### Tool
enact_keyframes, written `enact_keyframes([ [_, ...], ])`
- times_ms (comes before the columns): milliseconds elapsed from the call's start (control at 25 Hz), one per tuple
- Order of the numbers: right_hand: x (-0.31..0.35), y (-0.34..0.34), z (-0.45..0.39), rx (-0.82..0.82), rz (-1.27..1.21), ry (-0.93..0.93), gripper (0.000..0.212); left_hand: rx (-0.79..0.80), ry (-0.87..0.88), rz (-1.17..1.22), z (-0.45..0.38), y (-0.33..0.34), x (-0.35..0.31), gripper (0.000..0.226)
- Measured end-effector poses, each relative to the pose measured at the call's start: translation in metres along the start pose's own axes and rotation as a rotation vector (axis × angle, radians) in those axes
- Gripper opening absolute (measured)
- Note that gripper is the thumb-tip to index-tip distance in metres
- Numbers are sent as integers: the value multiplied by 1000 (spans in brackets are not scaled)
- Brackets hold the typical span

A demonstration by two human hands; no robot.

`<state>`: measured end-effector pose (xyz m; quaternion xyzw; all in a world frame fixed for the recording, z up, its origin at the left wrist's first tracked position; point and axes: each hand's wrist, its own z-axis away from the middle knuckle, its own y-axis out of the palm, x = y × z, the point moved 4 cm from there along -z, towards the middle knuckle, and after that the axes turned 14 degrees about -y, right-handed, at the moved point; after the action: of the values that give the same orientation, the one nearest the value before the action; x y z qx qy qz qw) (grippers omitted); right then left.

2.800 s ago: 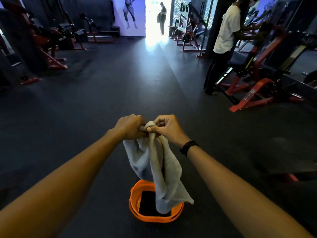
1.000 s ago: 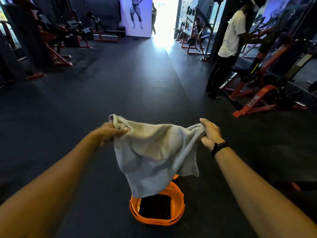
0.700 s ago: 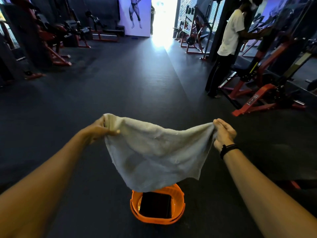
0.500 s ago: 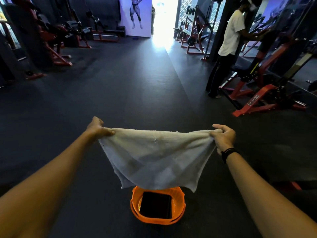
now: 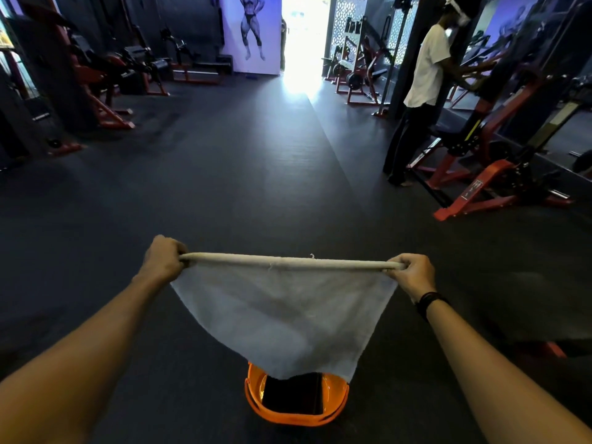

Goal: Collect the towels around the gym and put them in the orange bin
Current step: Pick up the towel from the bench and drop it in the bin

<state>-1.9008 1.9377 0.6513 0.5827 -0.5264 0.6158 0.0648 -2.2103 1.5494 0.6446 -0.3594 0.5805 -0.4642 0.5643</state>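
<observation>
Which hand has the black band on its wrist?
The right hand wears the black wristband. The left hand has a bare wrist. Both grip the towel above the orange bin.

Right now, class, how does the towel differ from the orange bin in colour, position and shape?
The towel is pale grey-white; the orange bin is bright orange with a dark inside. The towel hangs in the air, gripped at its top corners by the left hand and right hand; the bin stands on the floor. The towel is flat, soft cloth; the bin is a rigid round tub. Both lie on the same line in view, the towel's lower edge overlapping the bin's rim.
</observation>
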Motion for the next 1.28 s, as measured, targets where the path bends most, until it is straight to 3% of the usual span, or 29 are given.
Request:
enact_keyframes([
  [80, 2, 0, 3, -19, -14, -11, 14, -95, -17, 14, 0, -8, 3, 18],
  [160, 4, -1, 2, 75, -104, -28, 7, -91, 72, 137, 4, -14, -1, 23],
  [240, 4, -3, 3, 316, -333, 25, 22, 142, 158, 425, 13, -16, -6, 24],
  [320, 10, -2, 11, 516, -698, 175, 48, 452, 135, 660, 27, -21, -13, 34],
  [400, 17, -6, 16, 584, -917, 236, 67, 708, 53, 738, 37, -22, -17, 48],
  [480, 25, -7, 14, 591, -944, 249, 58, 825, 2, 788, 40, -24, -19, 44],
  [560, 23, -2, 5, 381, -733, 254, 37, 625, -46, 752, 32, -27, -20, 41],
  [640, 14, 6, -5, -68, -535, 294, 19, 289, -89, 556, 23, -27, -21, 40],
  [680, 14, 15, -6, -203, -486, 305, 23, 224, -118, 494, 26, -23, -27, 41],
  [720, 18, 28, -6, -225, -467, 293, 29, 266, -149, 488, 31, -16, -36, 39],
  [840, 51, 69, 6, 99, -445, 167, 22, 634, -187, 585, 65, 9, -77, 25],
  [960, 96, 95, 24, 358, -445, -82, 16, 946, -64, 657, 105, 18, -122, 19],
  [1040, 115, 103, 33, 438, -400, -226, 15, 1006, -8, 685, 122, 18, -142, 23],
  [1160, 125, 103, 40, 623, -336, -331, 11, 959, -71, 766, 124, 24, -150, 15],
  [1280, 122, 98, 38, 702, -123, -430, 31, 1046, -104, 868, 124, 27, -151, 24],
])
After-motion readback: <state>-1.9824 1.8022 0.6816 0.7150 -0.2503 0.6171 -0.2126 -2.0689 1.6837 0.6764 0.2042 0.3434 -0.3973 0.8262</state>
